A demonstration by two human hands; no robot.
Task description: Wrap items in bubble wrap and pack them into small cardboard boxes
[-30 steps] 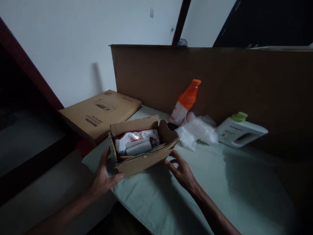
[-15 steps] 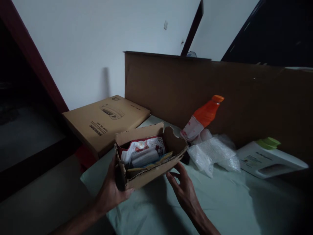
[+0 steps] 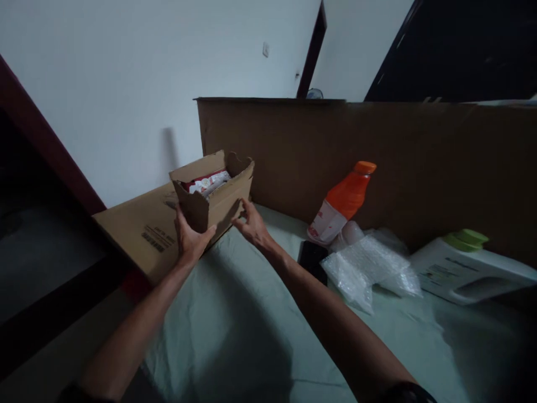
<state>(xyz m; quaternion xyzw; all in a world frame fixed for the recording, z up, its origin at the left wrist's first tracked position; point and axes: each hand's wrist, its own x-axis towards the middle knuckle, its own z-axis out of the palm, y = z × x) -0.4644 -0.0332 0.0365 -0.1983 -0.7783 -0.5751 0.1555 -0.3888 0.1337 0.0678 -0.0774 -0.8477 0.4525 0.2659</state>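
While I am looking down through the head camera, a brown cardboard panel [image 3: 419,162] is spanning the back, and a pale green cloth [image 3: 235,336] is covering the surface before it. A flat carton [image 3: 157,240] is lying at the left. I am holding the smaller open box [image 3: 226,207] over the carton's right part, hiding some of its printed top; I cannot tell whether the two are touching. At the far right a white jug [image 3: 436,268] with a green cap is sitting near some bubble wrap [image 3: 369,266], and an orange bottle [image 3: 346,196] is rising just behind the wrap. My left grip [image 3: 188,238] is wrapping the box's near left corner, thumb on the front face, fingers up the left end. My right grip [image 3: 254,226] is bending half-closed at the lower right of that face; whether it is bearing weight I cannot tell. Inside the box, a white-and-red packet [image 3: 207,182] is showing.
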